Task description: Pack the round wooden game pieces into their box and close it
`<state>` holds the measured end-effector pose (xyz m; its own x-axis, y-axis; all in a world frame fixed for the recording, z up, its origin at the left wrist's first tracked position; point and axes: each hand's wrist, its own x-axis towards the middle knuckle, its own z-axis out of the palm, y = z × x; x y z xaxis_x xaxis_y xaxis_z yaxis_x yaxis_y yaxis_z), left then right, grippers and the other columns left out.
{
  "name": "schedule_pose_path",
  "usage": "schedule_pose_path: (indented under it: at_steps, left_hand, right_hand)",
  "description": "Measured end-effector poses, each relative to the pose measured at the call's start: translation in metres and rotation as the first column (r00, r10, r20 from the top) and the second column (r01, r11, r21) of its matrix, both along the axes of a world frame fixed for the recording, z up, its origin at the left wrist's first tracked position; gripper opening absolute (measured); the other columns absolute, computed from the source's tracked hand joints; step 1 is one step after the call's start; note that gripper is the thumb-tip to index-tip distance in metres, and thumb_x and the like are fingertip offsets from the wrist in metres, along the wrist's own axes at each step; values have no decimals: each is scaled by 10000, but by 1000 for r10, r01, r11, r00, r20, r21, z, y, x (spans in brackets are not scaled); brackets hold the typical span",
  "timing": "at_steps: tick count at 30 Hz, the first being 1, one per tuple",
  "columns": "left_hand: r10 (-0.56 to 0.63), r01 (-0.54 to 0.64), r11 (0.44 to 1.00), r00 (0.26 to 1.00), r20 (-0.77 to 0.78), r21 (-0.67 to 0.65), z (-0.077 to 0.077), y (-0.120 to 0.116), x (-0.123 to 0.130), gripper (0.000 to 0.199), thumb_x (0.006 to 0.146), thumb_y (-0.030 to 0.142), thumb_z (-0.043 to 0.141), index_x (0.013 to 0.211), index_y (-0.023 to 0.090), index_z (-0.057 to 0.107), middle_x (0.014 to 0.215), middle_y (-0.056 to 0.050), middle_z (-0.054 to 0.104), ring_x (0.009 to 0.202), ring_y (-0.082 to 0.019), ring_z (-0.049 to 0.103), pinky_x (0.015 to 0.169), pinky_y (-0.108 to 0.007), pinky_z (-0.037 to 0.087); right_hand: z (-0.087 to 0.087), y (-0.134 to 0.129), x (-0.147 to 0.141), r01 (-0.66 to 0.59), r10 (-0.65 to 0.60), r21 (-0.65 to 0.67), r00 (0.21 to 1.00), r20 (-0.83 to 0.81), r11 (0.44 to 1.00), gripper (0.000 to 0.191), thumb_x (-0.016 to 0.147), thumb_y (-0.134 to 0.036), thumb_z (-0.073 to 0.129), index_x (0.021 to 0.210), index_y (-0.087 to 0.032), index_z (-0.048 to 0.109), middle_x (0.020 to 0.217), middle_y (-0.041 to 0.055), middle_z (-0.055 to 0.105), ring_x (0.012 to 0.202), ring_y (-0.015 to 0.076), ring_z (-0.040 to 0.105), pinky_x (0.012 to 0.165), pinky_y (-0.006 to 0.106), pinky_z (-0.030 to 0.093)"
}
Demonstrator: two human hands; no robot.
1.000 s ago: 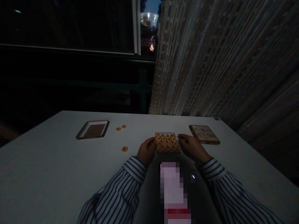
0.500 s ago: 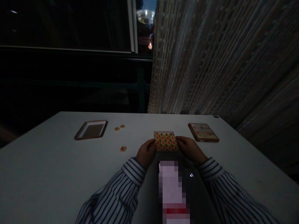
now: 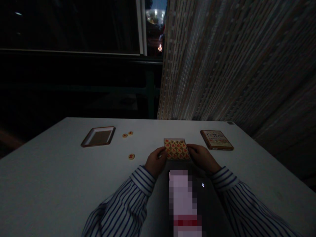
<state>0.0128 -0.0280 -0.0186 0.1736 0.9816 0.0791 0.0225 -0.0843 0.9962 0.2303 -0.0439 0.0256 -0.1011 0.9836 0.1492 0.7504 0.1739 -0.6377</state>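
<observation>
A small clear-edged tray [image 3: 177, 160] sits in front of me, packed with rows of round xiangqi pieces [image 3: 176, 150] bearing red and some dark characters. My left hand [image 3: 156, 160] pinches its left edge between thumb and fingers. On the opposite edge my right hand [image 3: 202, 157] has its fingers closed. To the left, a single xiangqi piece [image 3: 131, 156] lies face up on the white table [image 3: 103, 184]. Farther back, two more pieces, a left one [image 3: 125, 135] and a right one [image 3: 130, 133], lie almost touching.
At the back left lies an open shallow box part [image 3: 84, 144] with a brown rim. A closed box with a printed lid [image 3: 216, 139] lies at the right. Close to me is a phone [image 3: 182, 194] with a blurred screen. A curtain [image 3: 197, 65] hangs behind the table.
The view has shifted slightly, so everything appears a little farther right. Both hands remain at the tray's edges, and the loose pieces lie as before.
</observation>
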Motion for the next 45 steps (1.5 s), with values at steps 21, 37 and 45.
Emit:
schedule_pose_path:
  at_steps: [21,37,45]
  left_hand:
    - [27,-29,999,999,-46,-44,15,-5,-2,300,754,268,594,1021,132,623,1000,-106,681,920,-197,637,836,-325,506]
    - [137,-110,985,965,-225,132,20,-7,-4,267,780,274,543,996,134,615,1003,-114,664,893,-195,636,806,-324,510]
    - [173,-105,961,951,-257,257,21,-4,-5,243,792,265,519,973,145,628,990,-100,665,887,-182,632,788,-309,512]
  right_hand:
    - [3,-1,-3,-18,18,11,1000,14,1000,367,856,-263,373,1097,-194,641,1043,57,678,940,196,624,804,288,468]
    - [-16,7,15,167,-166,84,986,-13,982,356,828,-321,432,1056,-134,630,1047,101,662,950,201,608,864,329,454]
    - [3,6,18,165,-167,129,986,3,978,337,826,-314,435,1034,-132,629,1013,92,670,928,202,613,851,348,462]
